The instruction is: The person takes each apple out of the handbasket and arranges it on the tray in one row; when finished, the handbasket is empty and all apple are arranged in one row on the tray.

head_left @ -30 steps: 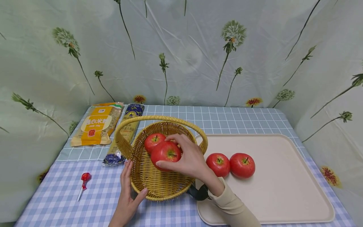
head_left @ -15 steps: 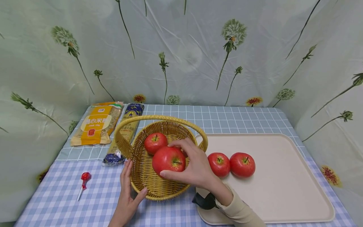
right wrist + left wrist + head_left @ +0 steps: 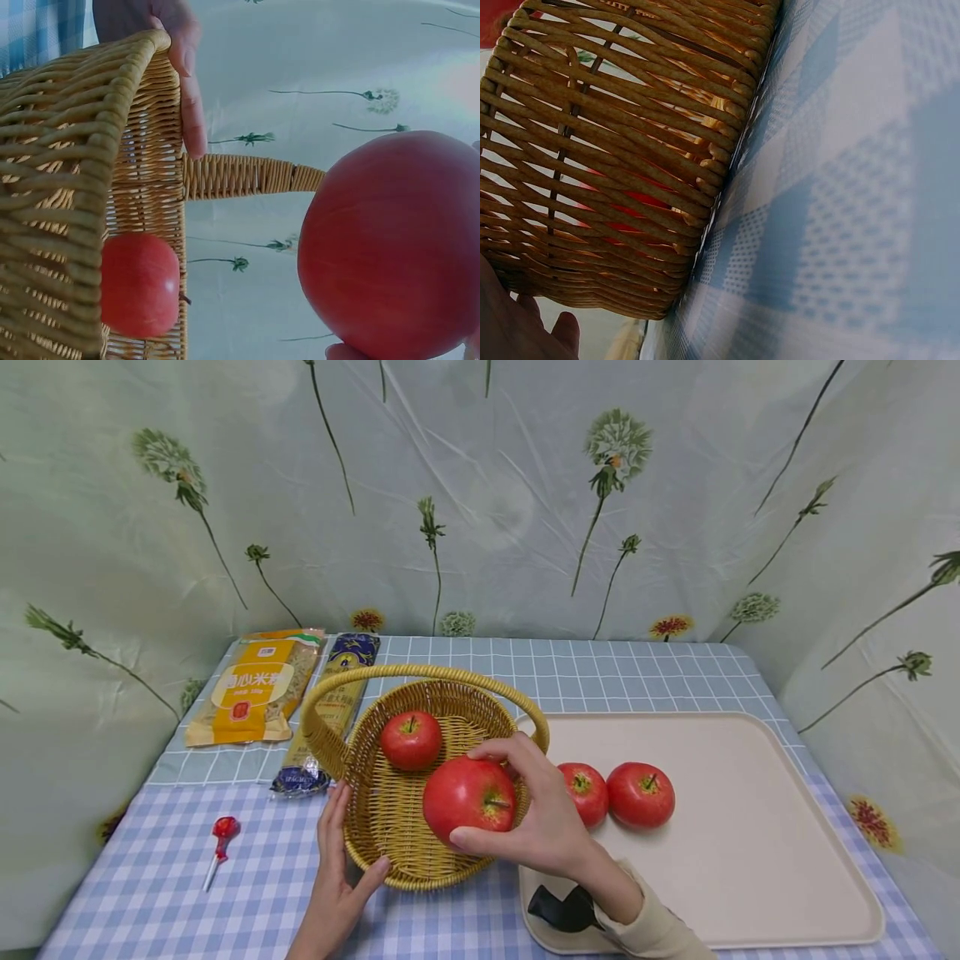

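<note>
My right hand (image 3: 543, 814) grips a red apple (image 3: 468, 802) between thumb and fingers, above the right side of the wicker basket (image 3: 390, 835). In the right wrist view this held apple (image 3: 397, 247) looms large, apart from the basket rim. A second apple (image 3: 411, 740) lies inside the basket near its back left. My left hand (image 3: 337, 872) rests against the basket's front left side, its fingers along the outer wall and its thumb at the rim. Two more apples (image 3: 641, 796) sit side by side on the beige tray (image 3: 750, 860), the nearer one partly behind my right hand.
The basket's tall handle (image 3: 420, 672) arches over its opening. A yellow food bag (image 3: 255, 689) and a spaghetti pack (image 3: 330, 718) lie at the back left. A red lollipop (image 3: 223, 839) is on the checked cloth at left. Patterned curtains stand behind the table.
My right hand has moved right and toward me with the apple, away from the apple left in the basket. The left hand has stayed in place at the basket.
</note>
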A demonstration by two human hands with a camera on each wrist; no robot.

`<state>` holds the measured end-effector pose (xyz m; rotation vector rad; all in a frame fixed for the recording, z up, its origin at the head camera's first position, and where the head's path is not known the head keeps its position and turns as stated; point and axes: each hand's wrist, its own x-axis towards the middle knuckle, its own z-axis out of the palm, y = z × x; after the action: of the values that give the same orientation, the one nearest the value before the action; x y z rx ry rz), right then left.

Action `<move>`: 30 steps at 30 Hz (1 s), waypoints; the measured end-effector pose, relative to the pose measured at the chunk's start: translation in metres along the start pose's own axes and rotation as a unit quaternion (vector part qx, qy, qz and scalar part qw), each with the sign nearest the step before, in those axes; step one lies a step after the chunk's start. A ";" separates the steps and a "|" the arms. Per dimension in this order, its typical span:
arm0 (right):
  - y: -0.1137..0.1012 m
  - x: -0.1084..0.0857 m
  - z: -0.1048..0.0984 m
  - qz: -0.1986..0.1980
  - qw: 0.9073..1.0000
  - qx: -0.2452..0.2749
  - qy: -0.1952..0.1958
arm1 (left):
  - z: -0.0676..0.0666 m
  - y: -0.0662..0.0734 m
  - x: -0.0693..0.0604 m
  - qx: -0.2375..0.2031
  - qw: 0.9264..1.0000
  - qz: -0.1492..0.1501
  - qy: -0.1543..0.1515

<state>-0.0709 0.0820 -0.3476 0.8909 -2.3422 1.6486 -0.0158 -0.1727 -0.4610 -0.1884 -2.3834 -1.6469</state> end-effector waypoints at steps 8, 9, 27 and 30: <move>0.002 -0.010 -0.014 -0.003 1.000 0.009 0.011 | -0.001 -0.001 0.000 -0.010 1.000 0.015 -0.003; 0.002 -0.012 -0.016 -0.002 1.000 0.014 0.012 | -0.001 -0.001 0.000 -0.011 1.000 0.016 -0.003; 0.021 -0.043 -0.057 0.072 0.994 0.050 0.063 | -0.001 -0.001 0.001 -0.012 1.000 0.017 -0.004; 0.024 -0.048 -0.063 0.083 0.992 0.043 0.083 | 0.000 0.000 0.001 -0.016 1.000 0.019 -0.002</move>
<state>-0.0579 0.1619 -0.3638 0.5602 -2.3010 1.8221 -0.0167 -0.1731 -0.4610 -0.2413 -2.3421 -1.6694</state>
